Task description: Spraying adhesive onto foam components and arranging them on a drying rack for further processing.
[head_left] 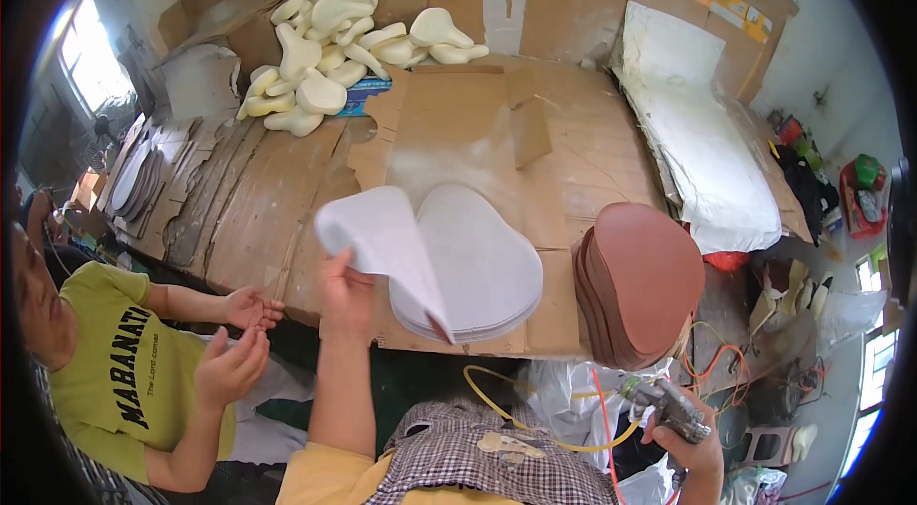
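Observation:
My left hand [346,287] pinches the edge of a thin saddle-shaped cover piece [368,228], pale on the side facing up, with a reddish-brown edge showing at its lower tip. The piece is lifted and curled over the left side of a stack of matching pale pieces [482,261] at the table's front edge. In my right hand [693,448] is a spray gun [669,408], held low at the right beside the table, with a yellow hose [564,446] looping from it. To the right of the pale stack stands a stack of reddish-brown saddle-shaped pieces [645,280].
Cream foam saddle pads [330,42] are heaped at the back left of the cardboard-covered table [287,180]. A white-coated board [702,156] lies at the right. A person in a yellow-green shirt [105,362] sits close at my left, hands near the table edge. Orange hoses [731,362] hang at right.

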Motion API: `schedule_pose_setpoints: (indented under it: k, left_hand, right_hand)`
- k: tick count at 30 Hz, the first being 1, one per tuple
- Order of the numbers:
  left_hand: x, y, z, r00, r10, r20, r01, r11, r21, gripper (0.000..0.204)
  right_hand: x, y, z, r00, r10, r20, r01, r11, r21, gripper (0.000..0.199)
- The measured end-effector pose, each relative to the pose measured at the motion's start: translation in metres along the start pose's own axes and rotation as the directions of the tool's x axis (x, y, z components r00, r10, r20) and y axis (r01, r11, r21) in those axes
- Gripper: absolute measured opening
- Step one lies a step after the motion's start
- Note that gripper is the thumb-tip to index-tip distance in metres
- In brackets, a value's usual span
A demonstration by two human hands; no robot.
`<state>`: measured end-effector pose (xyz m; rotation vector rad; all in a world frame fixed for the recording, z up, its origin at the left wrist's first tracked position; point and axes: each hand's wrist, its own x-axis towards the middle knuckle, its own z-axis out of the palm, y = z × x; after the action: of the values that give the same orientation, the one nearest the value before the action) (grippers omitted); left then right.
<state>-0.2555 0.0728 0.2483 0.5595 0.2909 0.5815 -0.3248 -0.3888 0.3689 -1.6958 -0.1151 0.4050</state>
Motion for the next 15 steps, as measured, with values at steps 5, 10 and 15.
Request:
schedule_pose_setpoints:
  k: [5,10,15]
  left_hand:
    - [-0.024,0.072,-0.04,0.98,0.152,-0.129,-0.151,0.988,0.017,0.038]
    - [-0.051,0.188,-0.073,0.685,-0.713,-0.148,0.665,0.695,-0.274,0.022]
    - [-0.089,0.214,-0.066,0.452,-0.839,0.303,-0.113,-0.391,-0.914,0.016]
  right_hand:
    - [-0.016,0.003,0.007,1.0,-0.011,0.024,0.011,1.0,-0.025,0.058]
    - [-0.027,-0.005,0.0,0.99,-0.008,-0.143,-0.01,0.992,-0.127,0.064]
    - [-0.037,0.008,0.004,0.997,0.023,0.07,-0.023,1.0,0.001,0.058]
